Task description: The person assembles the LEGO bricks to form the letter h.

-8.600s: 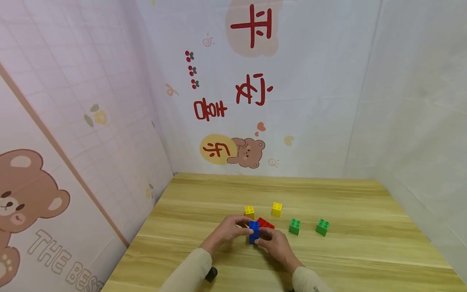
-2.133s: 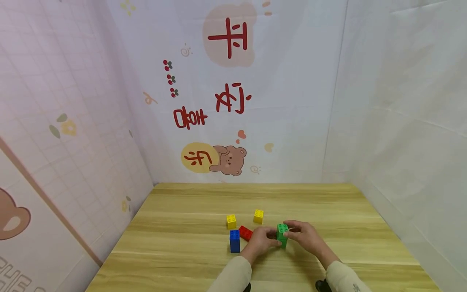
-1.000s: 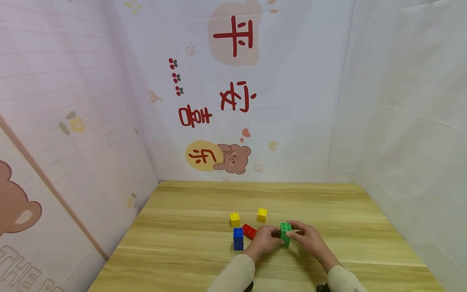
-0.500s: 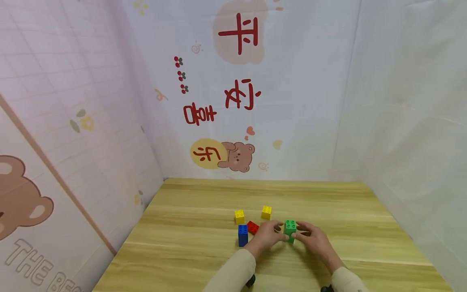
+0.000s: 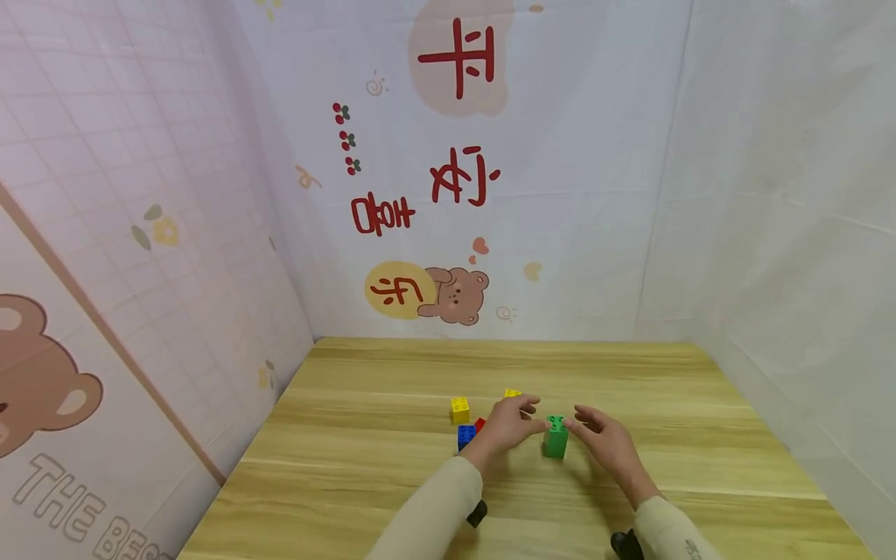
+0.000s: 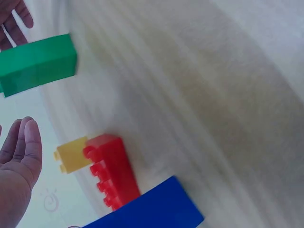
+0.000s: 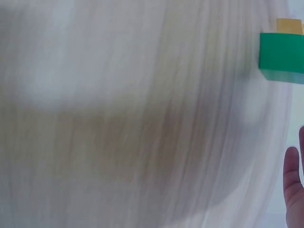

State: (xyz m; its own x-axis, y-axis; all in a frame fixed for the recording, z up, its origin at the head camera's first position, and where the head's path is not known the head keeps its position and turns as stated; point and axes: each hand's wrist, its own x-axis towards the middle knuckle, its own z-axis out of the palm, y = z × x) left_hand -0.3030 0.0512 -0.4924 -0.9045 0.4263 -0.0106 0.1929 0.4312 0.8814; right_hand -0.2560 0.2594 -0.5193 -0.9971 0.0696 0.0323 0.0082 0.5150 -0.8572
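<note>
Two green toy building bricks, joined in an upright stack [image 5: 556, 443], stand on the table between the hands. My left hand [image 5: 505, 425] is raised on the stack's left with its fingers spread loosely. On the other side is my right hand [image 5: 613, 447], also with relaxed fingers. Both thumbs are near the stack's top; neither hand grips it. In the left wrist view a gap separates the left fingers [image 6: 32, 147] from the green stack [image 6: 40, 64]. A blue brick stack [image 5: 465, 435] and a red brick [image 5: 480, 424] are partly hidden behind the left hand and forearm.
A yellow brick [image 5: 460, 410] sits behind the blue stack. Another yellow brick [image 5: 512, 393] shows just above the left hand, mostly covered. The wooden table [image 5: 700, 467] meets printed cloth walls [image 5: 581, 194] at the back and sides.
The upper green brick, earlier held over the lower one, is now joined to it. Both hands have let go and lifted slightly. Earlier, the blue bricks were stacked the same way.
</note>
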